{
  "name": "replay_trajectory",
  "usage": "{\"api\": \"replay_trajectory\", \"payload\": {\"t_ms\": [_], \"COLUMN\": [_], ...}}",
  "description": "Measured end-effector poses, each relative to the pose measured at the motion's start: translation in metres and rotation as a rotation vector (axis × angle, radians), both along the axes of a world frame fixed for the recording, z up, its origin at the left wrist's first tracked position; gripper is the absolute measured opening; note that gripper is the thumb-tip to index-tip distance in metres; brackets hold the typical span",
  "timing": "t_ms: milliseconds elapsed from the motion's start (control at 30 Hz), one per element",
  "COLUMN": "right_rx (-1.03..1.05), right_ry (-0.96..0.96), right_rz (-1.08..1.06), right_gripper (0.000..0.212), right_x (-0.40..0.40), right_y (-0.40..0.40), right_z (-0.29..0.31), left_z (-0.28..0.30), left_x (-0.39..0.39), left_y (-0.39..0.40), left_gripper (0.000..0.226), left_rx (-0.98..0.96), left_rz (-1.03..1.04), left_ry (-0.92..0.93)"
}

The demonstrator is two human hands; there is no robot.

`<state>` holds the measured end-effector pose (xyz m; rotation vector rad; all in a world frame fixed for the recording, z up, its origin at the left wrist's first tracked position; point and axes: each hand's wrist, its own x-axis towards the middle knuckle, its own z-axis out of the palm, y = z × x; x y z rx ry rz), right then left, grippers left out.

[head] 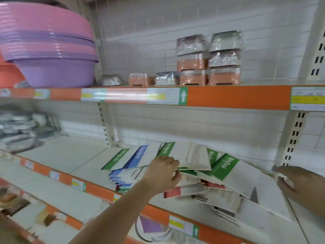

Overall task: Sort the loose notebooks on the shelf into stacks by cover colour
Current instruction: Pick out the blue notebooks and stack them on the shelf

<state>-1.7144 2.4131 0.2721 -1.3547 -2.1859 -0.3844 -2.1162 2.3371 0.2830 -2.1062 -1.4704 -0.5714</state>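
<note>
I see my left hand (164,170) reaching into the middle of the notebook pile, fingers curled, thumb and fingertips pinching the edge of a white-covered notebook with a green band (186,155) that lies tilted on top. Just to the left of that hand, a blue-banded notebook (140,155) overlaps another green-banded notebook (117,158), both fanned over a low stack of blue-edged notebooks (119,178) that sits below and left of my wrist. Directly under my fingers and a little to the right, red-covered notebooks (173,191) poke out from beneath the heap.

To the right of my left hand, between my two hands, a large green-banded notebook marked "NoteBook" (226,167) leans across the pile, tilted down toward the shelf's front edge. My right hand (299,187) is at the far right end of the pile, touching the white covers there; it is blurred, and I cannot tell whether its fingers are spread or gripping something.

The whole heap lies on the white shelf (79,155), whose bare surface stretches away to the left of my left forearm. Above both hands, the upper shelf carries wrapped containers (209,59), and far up to the left stands a stack of pink and purple basins (49,50).
</note>
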Motion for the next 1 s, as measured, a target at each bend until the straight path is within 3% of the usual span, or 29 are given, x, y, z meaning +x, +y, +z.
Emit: {"api": "replay_trajectory", "payload": {"t_ms": [100,200,367,500,600,700,800,900,1000], "right_rx": [0.127,0.2,0.202,0.126,0.052,-0.128,-0.172,-0.221,-0.255], "right_ry": [0.018,0.024,-0.006,-0.117,-0.344,-0.595,-0.784,-0.832,-0.816], "right_rz": [0.061,0.144,0.328,0.436,0.434,0.295,0.15,0.079,0.082], "right_gripper": [0.041,0.015,0.035,0.028,0.034,0.045,0.055,0.054,0.036], "right_x": [-0.084,-0.152,-0.259,-0.34,-0.394,-0.435,-0.46,-0.473,-0.48], "right_y": [-0.018,-0.029,-0.032,-0.023,-0.013,0.002,0.02,0.032,0.038], "right_z": [0.028,0.032,0.036,0.025,0.013,-0.001,-0.014,-0.02,-0.024], "left_z": [-0.006,-0.018,-0.042,-0.057,-0.067,-0.075,-0.077,-0.08,-0.081], "left_x": [-0.066,-0.128,-0.217,-0.25,-0.259,-0.264,-0.265,-0.271,-0.277], "left_y": [-0.008,-0.015,-0.015,-0.011,-0.004,0.004,0.007,0.008,0.008], "left_gripper": [0.024,0.024,0.02,0.025,0.034,0.045,0.045,0.039,0.037], "left_rx": [-0.03,-0.1,-0.28,-0.379,-0.372,-0.367,-0.353,-0.357,-0.311], "left_rz": [0.107,0.25,0.41,0.345,0.213,0.13,0.1,0.058,0.052], "left_ry": [-0.031,-0.062,-0.132,-0.035,-0.004,0.035,0.031,-0.014,-0.044]}}
